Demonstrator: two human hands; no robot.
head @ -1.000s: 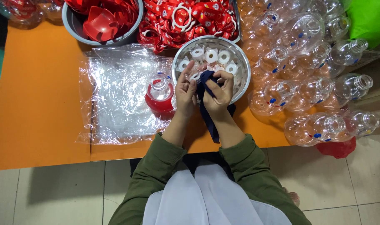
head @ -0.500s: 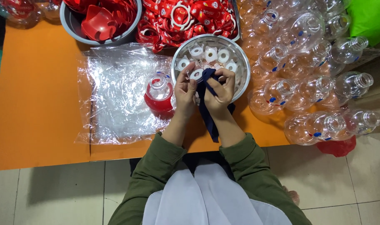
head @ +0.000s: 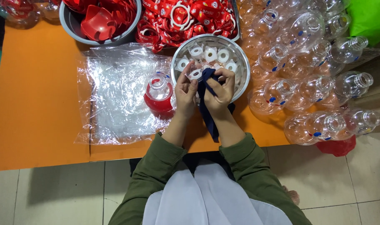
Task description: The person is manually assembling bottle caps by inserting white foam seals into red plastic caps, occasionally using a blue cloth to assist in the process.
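My left hand [head: 185, 92] pinches a small white plastic cap [head: 195, 74] at the near rim of a steel bowl [head: 235, 51] that holds several more white caps. My right hand [head: 220, 91] is closed on a dark blue cloth [head: 207, 111], pressing it against that cap; the cloth's tail hangs down over the table edge. Just left of my left hand stands a clear bottle with a red base [head: 158, 95], open at the neck, on a clear plastic sheet [head: 115, 93].
An orange table [head: 36, 104] carries a grey bowl of red plastic parts [head: 99, 21], a tray of red straps [head: 186, 18] and a heap of clear empty bottles [head: 310, 75] at the right. A green bag [head: 371, 18] lies at the far right.
Both hands stay at the bowl's near rim, with the fingers shifting slightly as the cloth works around the cap. Nothing else has moved.
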